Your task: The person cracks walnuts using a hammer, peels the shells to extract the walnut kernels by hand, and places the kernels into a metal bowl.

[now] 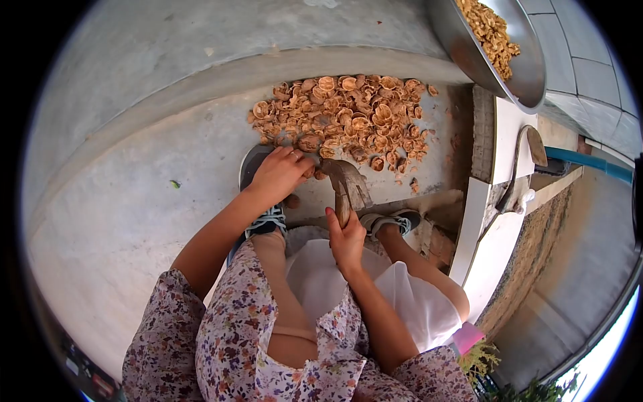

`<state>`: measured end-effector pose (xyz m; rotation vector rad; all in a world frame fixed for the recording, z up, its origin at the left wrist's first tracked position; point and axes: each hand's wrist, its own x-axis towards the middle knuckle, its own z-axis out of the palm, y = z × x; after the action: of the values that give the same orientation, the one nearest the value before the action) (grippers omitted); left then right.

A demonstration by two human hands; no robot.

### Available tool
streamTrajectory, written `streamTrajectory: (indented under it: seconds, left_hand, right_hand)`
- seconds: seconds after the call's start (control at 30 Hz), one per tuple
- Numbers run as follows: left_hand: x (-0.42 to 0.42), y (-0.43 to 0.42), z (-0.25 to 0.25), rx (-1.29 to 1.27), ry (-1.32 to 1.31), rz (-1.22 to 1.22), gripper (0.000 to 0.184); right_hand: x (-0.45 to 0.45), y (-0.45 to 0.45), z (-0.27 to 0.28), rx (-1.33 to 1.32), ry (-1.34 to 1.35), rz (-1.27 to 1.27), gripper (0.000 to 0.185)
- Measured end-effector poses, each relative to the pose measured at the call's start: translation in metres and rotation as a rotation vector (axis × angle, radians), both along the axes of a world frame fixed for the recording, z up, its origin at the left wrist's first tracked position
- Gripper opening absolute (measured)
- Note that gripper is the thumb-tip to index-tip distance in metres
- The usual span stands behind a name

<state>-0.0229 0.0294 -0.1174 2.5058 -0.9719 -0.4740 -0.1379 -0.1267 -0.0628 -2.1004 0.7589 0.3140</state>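
Note:
My right hand (347, 242) is wrapped round the short wooden handle of a claw hammer (347, 182). The hammer's rusty head is beside my left fingertips, claw to the right. My left hand (280, 173) is closed, with its fingertips pressed down round a brown walnut (309, 172), mostly hidden by the fingers. Just beyond them lies a larger walnut (309, 143), at the edge of a heap of broken walnut shells (362, 114). Another round walnut (291, 201) sits on the floor below my left wrist, near my shoe.
A metal bowl (529, 60) of walnut kernels (489, 37) stands at upper right. A curved-bladed tool (516, 171) lies on the white ledge (477, 214) at right. My shoes (268, 220) flank the work area. A raised concrete step (194, 84) runs behind the shells.

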Motion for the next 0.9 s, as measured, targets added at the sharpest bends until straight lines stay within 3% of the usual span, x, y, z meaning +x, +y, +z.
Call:
streamTrajectory:
  seconds: [0.17,0.43,0.63,0.7,0.73,0.8,0.9]
  left_hand:
    - [0.004,-0.004,0.009,-0.198,0.18,0.32,0.037]
    - [0.005,-0.002,-0.01,-0.225,0.157,0.297,0.041]
    - [0.002,-0.003,-0.003,-0.261,0.127,0.381,0.038]
    - [0.003,-0.003,-0.003,-0.266,0.124,0.379,0.038]
    - [0.004,-0.003,-0.003,-0.262,0.141,0.385,0.038]
    - [0.002,-0.004,-0.003,-0.26,0.154,0.388,0.039]
    - [0.003,-0.003,-0.007,-0.214,0.136,0.38,0.04]
  right_hand:
    - [-0.003,0.002,0.002,0.02,0.019,0.047,0.037]
    - [0.005,0.006,0.0,-0.037,-0.088,0.108,0.04]
    - [0.009,0.009,0.014,-0.012,-0.015,0.132,0.031]
    - [0.008,0.012,0.005,-0.005,-0.512,0.158,0.028]
    - [0.008,0.011,-0.002,-0.005,-0.514,0.159,0.028]
    - [0.009,0.008,-0.01,-0.156,-0.03,0.264,0.024]
    - [0.008,0.007,-0.01,-0.128,-0.07,0.187,0.026]
